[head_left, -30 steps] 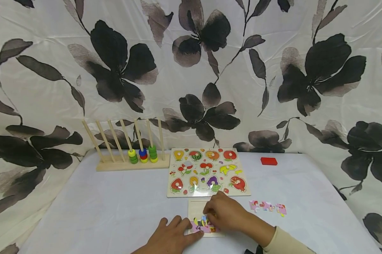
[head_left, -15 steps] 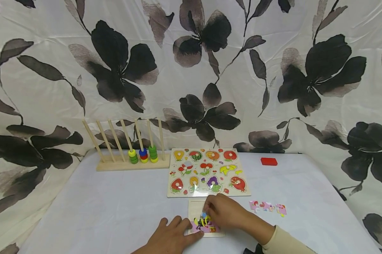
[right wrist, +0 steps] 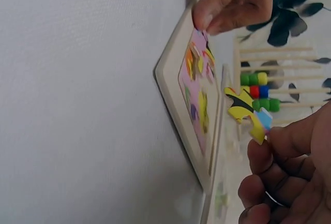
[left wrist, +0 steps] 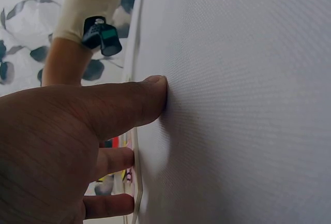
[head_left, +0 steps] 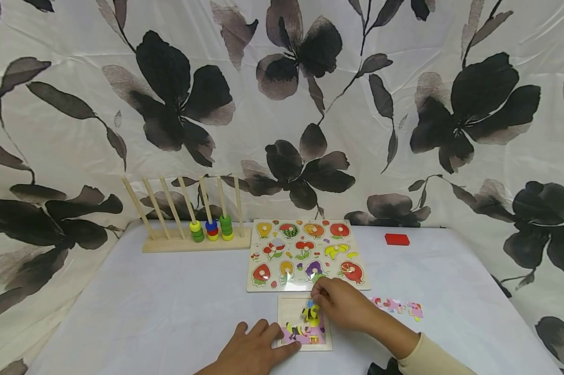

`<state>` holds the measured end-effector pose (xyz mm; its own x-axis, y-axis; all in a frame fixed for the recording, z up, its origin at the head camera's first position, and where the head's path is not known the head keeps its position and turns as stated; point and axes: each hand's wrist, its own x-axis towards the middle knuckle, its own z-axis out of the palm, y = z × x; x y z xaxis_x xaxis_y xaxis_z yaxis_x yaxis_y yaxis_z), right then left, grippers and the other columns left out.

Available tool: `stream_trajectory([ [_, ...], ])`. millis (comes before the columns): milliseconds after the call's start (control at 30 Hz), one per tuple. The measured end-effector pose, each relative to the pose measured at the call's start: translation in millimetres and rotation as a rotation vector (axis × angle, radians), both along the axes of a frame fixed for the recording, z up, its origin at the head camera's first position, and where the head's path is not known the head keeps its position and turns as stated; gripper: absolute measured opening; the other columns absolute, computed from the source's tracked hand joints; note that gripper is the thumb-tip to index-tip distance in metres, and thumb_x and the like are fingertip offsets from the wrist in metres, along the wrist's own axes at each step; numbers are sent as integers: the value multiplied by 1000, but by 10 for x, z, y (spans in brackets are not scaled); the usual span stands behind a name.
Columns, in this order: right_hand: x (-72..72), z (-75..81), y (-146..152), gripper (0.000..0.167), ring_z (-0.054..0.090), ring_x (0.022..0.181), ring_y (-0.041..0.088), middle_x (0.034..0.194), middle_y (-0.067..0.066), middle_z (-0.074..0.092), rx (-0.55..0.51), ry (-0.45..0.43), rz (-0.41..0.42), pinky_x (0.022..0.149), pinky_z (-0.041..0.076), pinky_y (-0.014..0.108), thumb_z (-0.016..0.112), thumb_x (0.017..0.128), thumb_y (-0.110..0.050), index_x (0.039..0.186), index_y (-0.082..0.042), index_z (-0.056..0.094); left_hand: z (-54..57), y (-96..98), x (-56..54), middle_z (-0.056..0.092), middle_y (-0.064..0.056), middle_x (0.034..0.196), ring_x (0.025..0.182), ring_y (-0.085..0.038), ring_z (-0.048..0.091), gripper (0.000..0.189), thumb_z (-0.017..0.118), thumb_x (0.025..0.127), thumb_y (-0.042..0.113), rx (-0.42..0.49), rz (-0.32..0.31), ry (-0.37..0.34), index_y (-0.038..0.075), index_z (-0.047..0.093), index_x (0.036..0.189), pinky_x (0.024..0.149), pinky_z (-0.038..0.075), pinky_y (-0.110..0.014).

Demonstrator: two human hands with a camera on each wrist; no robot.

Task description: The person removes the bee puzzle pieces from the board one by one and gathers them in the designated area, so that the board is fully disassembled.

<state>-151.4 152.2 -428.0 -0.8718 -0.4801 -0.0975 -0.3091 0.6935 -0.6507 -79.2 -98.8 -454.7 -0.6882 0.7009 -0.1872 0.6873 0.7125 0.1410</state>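
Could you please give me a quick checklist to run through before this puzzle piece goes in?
1. Right hand pinches the yellow-and-black piece: ok.
2. Left hand rests at the lower left of the wooden frame: ok.
3. Yellow-and-black piece seated: not ok, held above the frame.
4. Its orientation matches the gap: cannot tell.
5. Placed pieces fully flat: cannot tell.
6. Loose pieces on the table, right: ok.

A play space, whether in a home or a classroom cannot be told, is suggested by the white-covered table (head_left: 169,302) under the left hand (head_left: 255,345), the fruit board (head_left: 321,241) and bead rack (head_left: 174,245) beyond it, and the floral cloth (head_left: 244,122) behind.
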Motion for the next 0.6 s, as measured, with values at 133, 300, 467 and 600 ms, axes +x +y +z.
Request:
stream_trajectory([
  [133,22,24,118,5,53,74,13,80,-6,57,-6,19,-40,64,46,28,65,102,-16,98,-15,63,-6,1,6,55,7,120,97,-15,47,76,56,79,86,4,2,11,51,51,147,73,48,-46],
  [300,38,39,314,6,54,76,14,83,-6,59,0,-5,-111,66,47,28,66,102,-18,99,-14,64,-7,4,12,55,7,120,97,-15,47,78,56,78,87,6,11,4,51,50,148,74,49,-48],
  [467,52,59,530,4,53,76,16,82,-3,59,12,-15,-151,65,46,28,68,100,-17,98,-15,65,-9,5,8,55,7,121,96,-15,46,81,54,78,88,18,19,-4,50,48,149,73,49,-48],
  [600,66,76,701,5,54,77,16,83,-4,60,16,-4,-147,64,46,27,69,100,-17,98,-16,64,-6,8,10,55,7,122,98,-14,46,81,53,78,88,26,17,-3,48,50,148,73,48,-48],
])
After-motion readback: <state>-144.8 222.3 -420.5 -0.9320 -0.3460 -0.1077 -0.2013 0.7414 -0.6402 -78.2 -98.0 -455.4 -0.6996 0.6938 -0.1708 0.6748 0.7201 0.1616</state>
